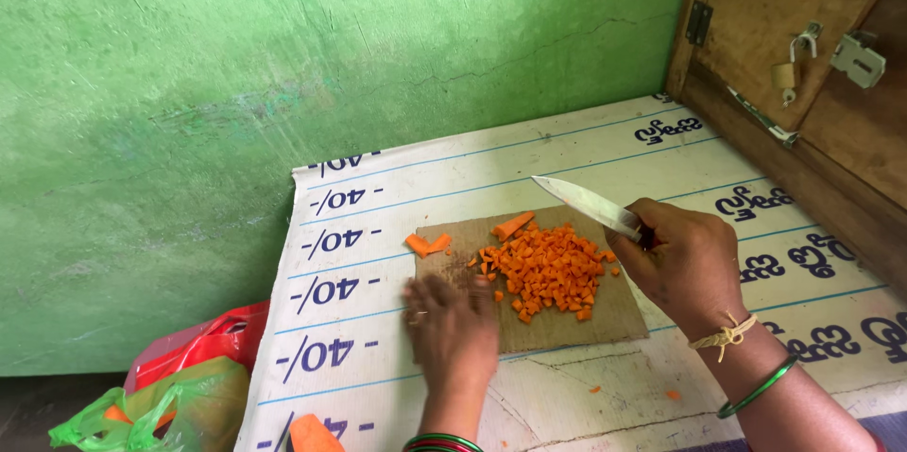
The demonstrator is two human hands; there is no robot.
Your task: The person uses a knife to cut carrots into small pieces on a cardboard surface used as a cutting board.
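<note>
A brown cardboard sheet (614, 315) lies on a white printed banner (586, 154) and carries a pile of diced carrot (548, 268). Two larger carrot pieces lie at its far edge, one (512, 225) near the middle and one (427, 244) at the left corner. My right hand (685, 268) grips a steel knife (586, 204), its blade pointing left above the pile. Blurred with motion, my left hand (452, 324) rests flat on the near left part of the cardboard, fingers apart, just left of the dice. It holds nothing.
A green plastered wall (283, 65) rises behind. A wooden door (803, 46) with a padlock (784, 74) stands at the right. A red and a green plastic bag (179, 386) sit at the lower left. A carrot piece (314, 435) lies at the near edge.
</note>
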